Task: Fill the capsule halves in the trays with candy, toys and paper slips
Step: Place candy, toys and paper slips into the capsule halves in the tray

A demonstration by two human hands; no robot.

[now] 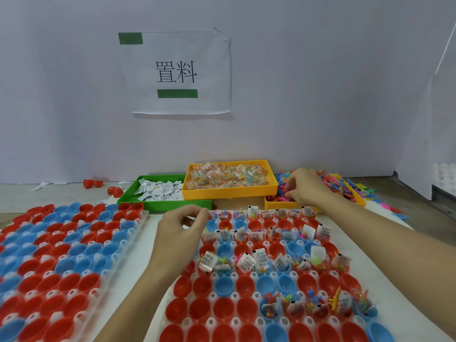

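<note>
The right tray holds red and blue capsule halves; three of its rows carry candy, toys and paper slips, the other rows are bare. My left hand hovers over that tray's far left corner with fingers curled and thumb near the fingertips; whether it holds anything is unclear. My right hand reaches into the yellow bin of coloured plastic toys, its fingers and thumb curled around toys in the pile. A yellow bin of candy packets and a green bin of paper slips stand behind the tray.
A second tray of unfilled red and blue halves lies at the left. Loose red halves and slips lie by the wall. Toys spill over the table at the right. A paper sign hangs on the wall.
</note>
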